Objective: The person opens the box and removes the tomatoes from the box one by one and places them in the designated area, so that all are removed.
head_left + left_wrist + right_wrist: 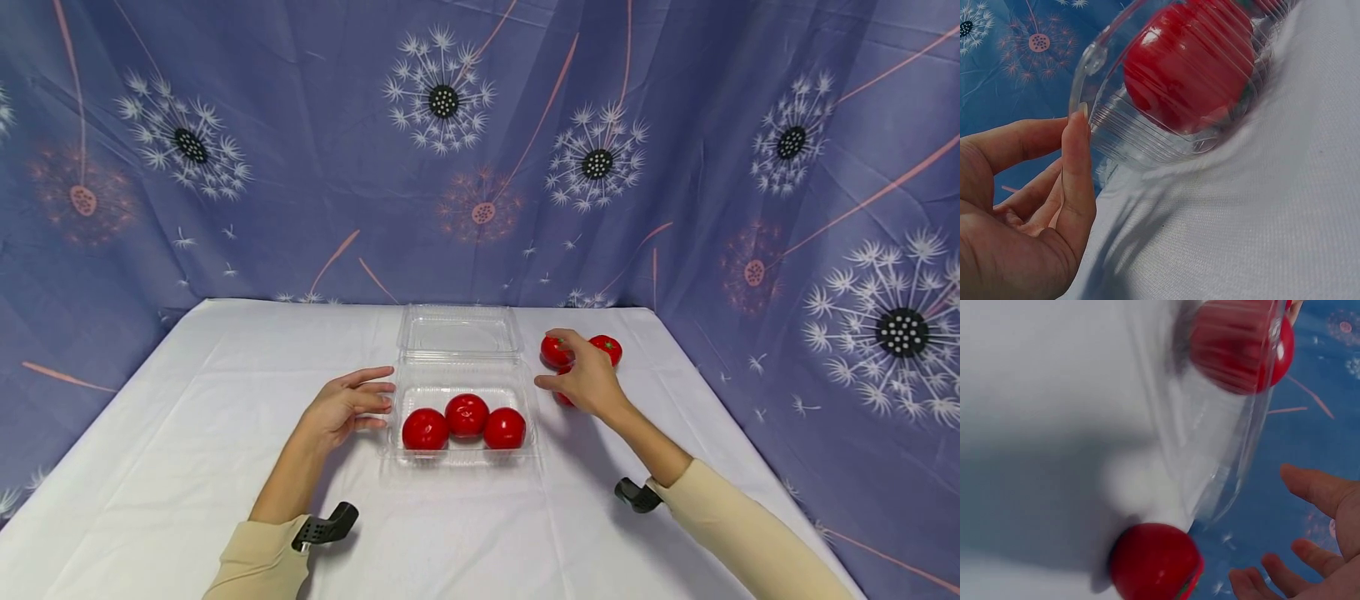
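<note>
A clear plastic clamshell box (459, 379) lies on the table with its lid (457, 329) folded back. Three red tomatoes sit in its near half: a left one (425, 429), a middle one (467, 415) and a right one (505, 428). At the box's left side, my left hand (341, 408) touches the rim with extended fingertips. My right hand (588, 379) hovers with thumb and fingers apart over loose tomatoes to the right of the box. One tomato (553, 353) shows behind its fingers, another (607, 347) beyond it, and a third is mostly hidden beneath.
A white cloth (187, 417) covers the table. Behind and along the sides hangs a blue curtain (315, 150) with a dandelion pattern. Black wrist cameras are attached near both beige sleeves (258, 550).
</note>
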A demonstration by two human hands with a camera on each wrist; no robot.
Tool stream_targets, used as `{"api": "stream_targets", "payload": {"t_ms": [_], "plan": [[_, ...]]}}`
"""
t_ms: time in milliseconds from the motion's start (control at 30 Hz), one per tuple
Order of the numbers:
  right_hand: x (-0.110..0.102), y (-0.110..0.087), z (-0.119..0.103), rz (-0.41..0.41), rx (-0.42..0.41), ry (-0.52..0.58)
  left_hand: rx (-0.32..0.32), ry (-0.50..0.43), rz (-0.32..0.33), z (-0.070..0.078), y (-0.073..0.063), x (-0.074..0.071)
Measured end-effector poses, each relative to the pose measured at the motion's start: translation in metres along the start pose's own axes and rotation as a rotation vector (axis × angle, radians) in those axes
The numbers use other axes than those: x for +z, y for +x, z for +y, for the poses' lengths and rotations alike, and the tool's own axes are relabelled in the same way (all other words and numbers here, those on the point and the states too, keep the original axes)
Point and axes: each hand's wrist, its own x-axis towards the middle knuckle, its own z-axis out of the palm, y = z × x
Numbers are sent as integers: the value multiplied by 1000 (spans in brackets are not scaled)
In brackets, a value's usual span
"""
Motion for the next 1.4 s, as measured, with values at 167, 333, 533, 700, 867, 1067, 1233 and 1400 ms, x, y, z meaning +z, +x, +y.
{"api": "stream_targets", "payload": {"t_ms": [167, 333, 533, 700, 867, 1067, 1233, 1400], "plan": [[5, 3, -12, -20, -11, -4, 2, 4, -6, 0, -1, -1], [11, 4, -25, -44, -14, 20, -1, 1, -8, -1, 0, -2], [18, 6, -37, -92, -38, 32, 3, 5, -9, -2, 0, -3], [24, 7, -48, -125, -44, 32, 1, 2, -9, -2, -1, -3], [30, 7, -57, -153, -59, 49, -1, 12, -7, -1, 0, -2], [35, 2, -66, -210, -68, 76, -3, 25, -8, 0, 0, -2], [42, -2, -75, -260, -97, 82, -1, 24, -13, 0, -1, -2], [52, -5, -85, -310, -130, 90, 5, 12, -19, 0, 0, -2]]}}
